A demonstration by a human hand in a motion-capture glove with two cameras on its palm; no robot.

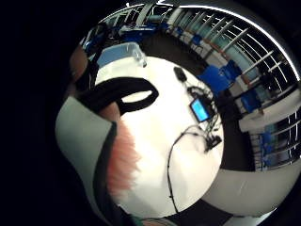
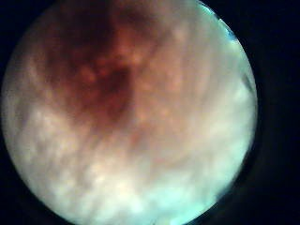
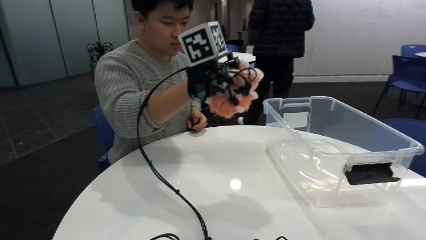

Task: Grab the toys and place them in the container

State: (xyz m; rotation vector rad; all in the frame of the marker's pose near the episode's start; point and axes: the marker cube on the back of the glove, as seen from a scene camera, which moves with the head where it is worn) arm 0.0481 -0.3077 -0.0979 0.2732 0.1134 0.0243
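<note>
In the outside view my gloved right hand (image 3: pixel 226 82) is raised above the round white table (image 3: pixel 219 180), left of the clear plastic container (image 3: pixel 346 145). Its fingers curl round a fluffy pink-orange toy (image 3: pixel 228 105) that hangs out below the palm. The same pink fur (image 1: pixel 123 162) shows beside the glove's strap in the little finger side palm view, and fur (image 2: pixel 131 122) fills the whole thumb side palm view. The container stands open on the table's right side; I see no toy inside it.
A black cable (image 3: pixel 163 182) runs from the hand down across the table's front left. The bare left hand (image 3: pixel 195 121) rests at the table's far edge. A small screen and cables (image 1: pixel 200 110) lie on the table. Blue chairs (image 3: pixel 406 67) stand behind.
</note>
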